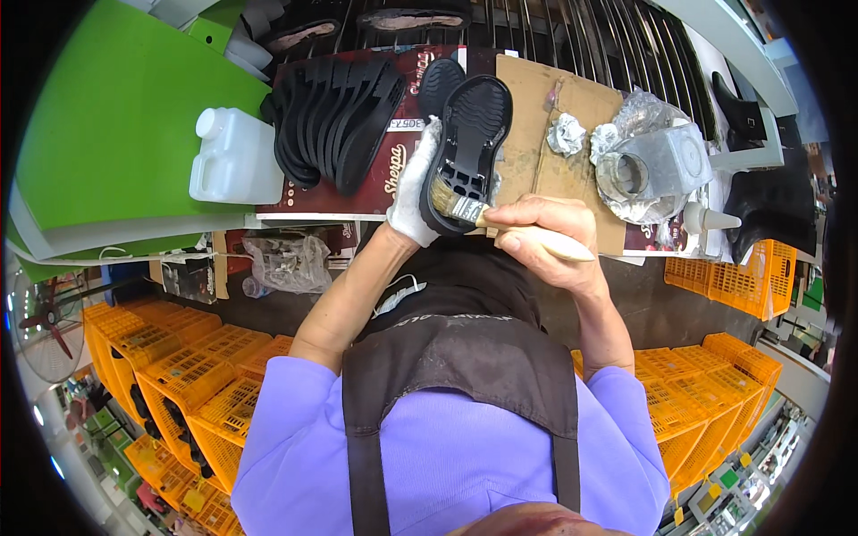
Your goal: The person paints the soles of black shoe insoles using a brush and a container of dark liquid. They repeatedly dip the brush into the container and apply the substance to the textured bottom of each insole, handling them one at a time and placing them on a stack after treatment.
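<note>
My left hand (pixel 413 198), in a white glove, grips a black shoe sole (pixel 477 112) along its left side, its hollow inner face showing. My right hand (pixel 552 234), bare, is closed round the pale handle of a paintbrush (pixel 468 210). The brush's bristles rest in the gridded heel end of the sole. Just behind it, another black sole (pixel 439 82) lies on the bench. To the left, several black soles (pixel 338 116) lean together in a row. A cardboard sheet (pixel 523 107) lies to the right, with a crumpled white wad (pixel 566 135) on it.
A white plastic jug (pixel 234 161) stands at the left. On the right are a clear container (pixel 666 161) in plastic wrap, a squeeze bottle (pixel 710 219) and black boots (pixel 773 205). Metal rollers (pixel 572 40) run behind the bench. Orange crates (pixel 192 366) are stacked on both sides.
</note>
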A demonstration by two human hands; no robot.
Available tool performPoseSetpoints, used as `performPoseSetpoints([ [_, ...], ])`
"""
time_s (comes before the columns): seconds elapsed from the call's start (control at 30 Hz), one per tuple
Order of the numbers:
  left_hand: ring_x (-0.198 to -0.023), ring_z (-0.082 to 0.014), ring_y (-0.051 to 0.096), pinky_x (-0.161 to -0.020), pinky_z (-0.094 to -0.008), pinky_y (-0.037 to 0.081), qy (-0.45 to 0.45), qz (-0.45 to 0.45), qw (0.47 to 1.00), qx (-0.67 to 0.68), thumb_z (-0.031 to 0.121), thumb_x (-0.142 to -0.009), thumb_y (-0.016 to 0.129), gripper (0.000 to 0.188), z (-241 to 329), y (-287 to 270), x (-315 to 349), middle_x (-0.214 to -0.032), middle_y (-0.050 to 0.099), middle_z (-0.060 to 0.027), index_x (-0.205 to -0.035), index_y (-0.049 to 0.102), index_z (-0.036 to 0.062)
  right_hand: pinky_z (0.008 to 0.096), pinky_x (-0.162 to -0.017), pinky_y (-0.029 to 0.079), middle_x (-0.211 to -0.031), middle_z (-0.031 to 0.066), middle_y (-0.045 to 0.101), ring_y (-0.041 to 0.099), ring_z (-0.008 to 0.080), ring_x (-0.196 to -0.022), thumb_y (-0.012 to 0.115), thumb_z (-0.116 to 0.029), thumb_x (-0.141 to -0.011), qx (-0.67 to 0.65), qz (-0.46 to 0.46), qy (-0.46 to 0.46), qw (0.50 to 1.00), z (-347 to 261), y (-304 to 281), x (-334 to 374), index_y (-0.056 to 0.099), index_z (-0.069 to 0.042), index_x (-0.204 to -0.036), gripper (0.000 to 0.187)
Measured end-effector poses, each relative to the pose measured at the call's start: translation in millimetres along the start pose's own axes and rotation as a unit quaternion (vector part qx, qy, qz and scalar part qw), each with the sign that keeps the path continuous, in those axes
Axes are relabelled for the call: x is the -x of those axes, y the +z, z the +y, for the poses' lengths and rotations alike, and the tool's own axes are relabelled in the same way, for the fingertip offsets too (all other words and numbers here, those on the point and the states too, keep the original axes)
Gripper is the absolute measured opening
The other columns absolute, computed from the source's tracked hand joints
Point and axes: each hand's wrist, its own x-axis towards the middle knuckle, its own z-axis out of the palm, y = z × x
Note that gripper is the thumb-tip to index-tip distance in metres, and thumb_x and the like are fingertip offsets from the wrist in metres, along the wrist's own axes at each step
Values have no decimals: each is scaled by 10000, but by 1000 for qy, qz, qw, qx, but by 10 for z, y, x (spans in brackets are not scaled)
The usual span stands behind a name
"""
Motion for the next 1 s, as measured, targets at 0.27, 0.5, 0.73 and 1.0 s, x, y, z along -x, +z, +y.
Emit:
performPoseSetpoints([
  [0.27,-935,-290,624,-799,-385,535,-122,-3,990,76,424,-963,358,506,71,7,15,-1138,578,-201,-1234,487,16,295,-661,516,-851,145,677,662,229,-736,676,-56,-754,-22,-115,5,993,-111,-186,-193,659,39,-936,206],
  [0.5,-879,-240,639,-727,-380,545,-233,26,970,71,399,-972,342,434,79,-70,38,-1080,621,-126,-1189,523,70,300,-676,485,-831,142,660,626,216,-750,677,-58,-751,-108,-246,79,960,-62,-378,-399,668,41,-940,213],
  [0.73,-752,-262,645,-591,-398,536,-328,68,942,-32,427,-947,378,444,99,-109,56,-939,649,-133,-1098,561,52,305,-705,470,-852,122,658,608,215,-792,681,-52,-756,-151,-350,78,921,84,-461,-558,672,32,-980,240],
  [1.0,-760,-310,641,-537,-422,513,-384,63,915,-110,538,-908,406,539,23,-159,82,-887,648,-149,-1064,588,55,287,-662,438,-826,94,642,582,166,-753,672,-39,-782,-151,-456,107,870,149,-511,-708,684,5,-984,207],
])
